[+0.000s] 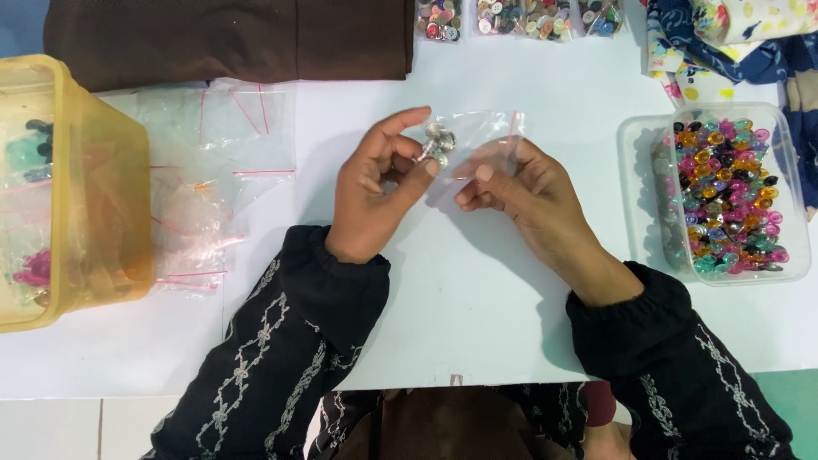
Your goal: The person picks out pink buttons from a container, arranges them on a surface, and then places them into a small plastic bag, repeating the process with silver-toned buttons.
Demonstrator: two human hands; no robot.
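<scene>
Both hands grip: your left hand (pixel 375 192) pinches silver buttons (pixel 437 143), your right hand (pixel 511 187) holds the small clear bag (pixel 481 136); a loosened pinch could scatter them across the desk (pixel 477 298).

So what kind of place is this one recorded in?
Probably a small craft or sewing-supplies packing table: a clear tub of coloured beads, bags of mixed buttons, a pile of small empty zip bags, and folded printed fabric on a white table.

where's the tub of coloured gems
In the head view, the clear tub of gems sits on the table's right side, just beyond the right hand.
</scene>
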